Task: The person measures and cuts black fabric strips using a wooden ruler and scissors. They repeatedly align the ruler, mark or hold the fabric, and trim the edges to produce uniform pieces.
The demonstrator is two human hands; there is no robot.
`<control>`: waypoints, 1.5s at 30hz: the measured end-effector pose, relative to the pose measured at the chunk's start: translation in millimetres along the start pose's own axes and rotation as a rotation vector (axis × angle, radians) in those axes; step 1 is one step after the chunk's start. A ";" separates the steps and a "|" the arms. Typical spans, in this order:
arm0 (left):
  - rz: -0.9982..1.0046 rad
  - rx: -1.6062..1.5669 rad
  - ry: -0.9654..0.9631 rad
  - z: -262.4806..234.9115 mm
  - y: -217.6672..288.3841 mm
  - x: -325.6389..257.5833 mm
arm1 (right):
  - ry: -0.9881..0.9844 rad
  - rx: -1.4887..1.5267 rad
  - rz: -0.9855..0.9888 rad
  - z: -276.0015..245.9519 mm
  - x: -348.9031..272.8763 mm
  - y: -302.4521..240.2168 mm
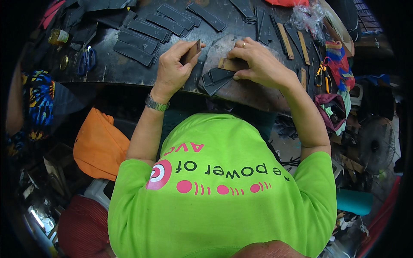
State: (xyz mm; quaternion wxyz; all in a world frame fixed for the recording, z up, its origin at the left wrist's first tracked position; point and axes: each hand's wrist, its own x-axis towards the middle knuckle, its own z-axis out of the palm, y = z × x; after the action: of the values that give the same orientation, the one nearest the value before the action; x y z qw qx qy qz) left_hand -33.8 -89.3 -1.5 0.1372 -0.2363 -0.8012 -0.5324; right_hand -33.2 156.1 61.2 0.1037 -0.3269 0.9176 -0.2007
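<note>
My left hand [174, 64] grips a small brown rectangular piece [192, 51], held up on edge above the dark worktable [107, 69]. My right hand [257, 60], with a ring on one finger, presses a brown strip [229, 64] down onto a stack of dark leather-like strips [215, 78] lying on a grey curved slab [232, 88]. A metal watch [156, 103] sits on my left wrist. My bright green shirt [223, 185] fills the lower middle of the view.
Several dark strips [146, 30] lie in rows at the back of the table. Blue-handled scissors [87, 59] rest at left, orange-handled scissors [322, 74] at right near brown strips [285, 41]. An orange cloth [98, 146] lies below left. A fan [377, 144] stands at right.
</note>
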 end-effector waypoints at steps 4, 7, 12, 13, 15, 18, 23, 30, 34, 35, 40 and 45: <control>-0.035 -0.007 -0.021 -1.6 0.8 -0.9 | -0.080 0.059 0.043 -1.6 8.9 -0.7; -0.021 -0.039 0.032 -1.0 -2.7 -1.1 | -0.132 0.228 0.073 -2.3 12.8 6.5; -0.143 -0.172 0.132 -4.6 -9.5 -6.8 | 0.137 0.833 0.209 -9.1 27.1 40.8; -0.141 -0.203 0.157 -4.0 -10.3 -6.7 | 0.269 0.862 0.228 -11.6 30.2 48.9; -0.127 -0.183 0.145 -3.6 -10.5 -6.0 | 0.478 0.950 0.324 -9.2 52.9 65.0; -0.130 -0.161 0.140 -3.4 -7.4 -5.6 | 0.564 0.955 0.371 -2.0 83.8 82.8; -0.153 -0.154 0.142 -4.3 -4.1 -3.8 | 0.573 0.417 0.525 18.6 115.2 90.0; -0.131 -0.139 0.127 -4.0 -3.1 -2.8 | 0.606 0.022 0.505 16.8 110.1 73.9; -0.117 -0.114 0.121 -5.9 -1.6 -3.3 | 0.599 -0.066 0.577 10.7 105.7 60.2; -0.121 -0.113 0.119 -6.4 -1.5 -3.5 | 0.605 -0.076 0.579 9.7 103.2 57.8; -0.138 -0.130 0.090 -6.8 -3.9 -4.4 | 0.648 -0.033 0.554 -0.2 86.4 60.3; -0.142 -0.387 0.057 -3.4 -9.4 -6.1 | 0.516 1.052 0.571 -10.6 62.0 70.4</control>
State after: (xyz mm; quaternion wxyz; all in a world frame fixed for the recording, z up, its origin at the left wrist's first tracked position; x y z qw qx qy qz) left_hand -33.7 -96.8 -10.4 0.0740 -0.1861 -0.6943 -0.6912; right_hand -123.4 169.1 36.4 0.0755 0.0829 0.7431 -0.6598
